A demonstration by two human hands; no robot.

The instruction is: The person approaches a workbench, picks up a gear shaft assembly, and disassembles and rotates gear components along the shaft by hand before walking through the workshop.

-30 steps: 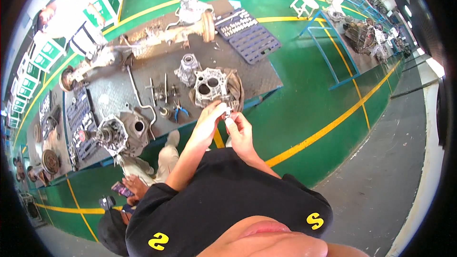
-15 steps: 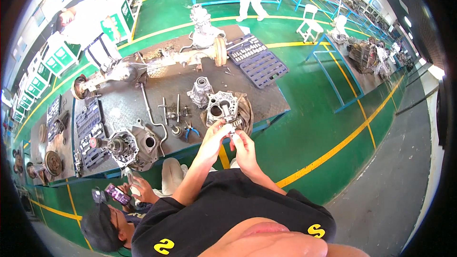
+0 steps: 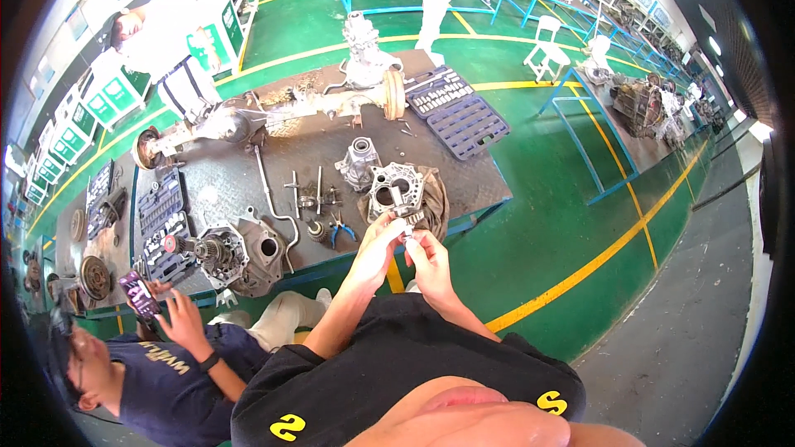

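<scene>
Both hands are together above the near edge of the workbench. My left hand [image 3: 383, 242] is closed around a short metal gear shaft [image 3: 409, 213], its toothed part showing past the fingers. At the shaft's lower end, the fingers of my right hand [image 3: 429, 258] are closed in a pinch; they partly hide that end. Just beyond lies an open grey metal housing [image 3: 395, 179] with round holes, resting on a brown cloth [image 3: 436, 203]. A smaller grey housing [image 3: 358, 164] stands beside it. To the left are blue-handled pliers [image 3: 341, 230] and a small gear part [image 3: 315, 231].
A long axle [image 3: 281, 112] lies across the bench [image 3: 464, 186], with an open socket set [image 3: 468, 126] at its right end. Left stands a gearbox housing with gears [image 3: 257, 250]. A person holding a phone [image 3: 139, 294] is close at my left; another stands across the bench.
The person at my left has shifted further left and raised the phone. My view has shifted slightly; both hands keep their hold on the gear shaft.
</scene>
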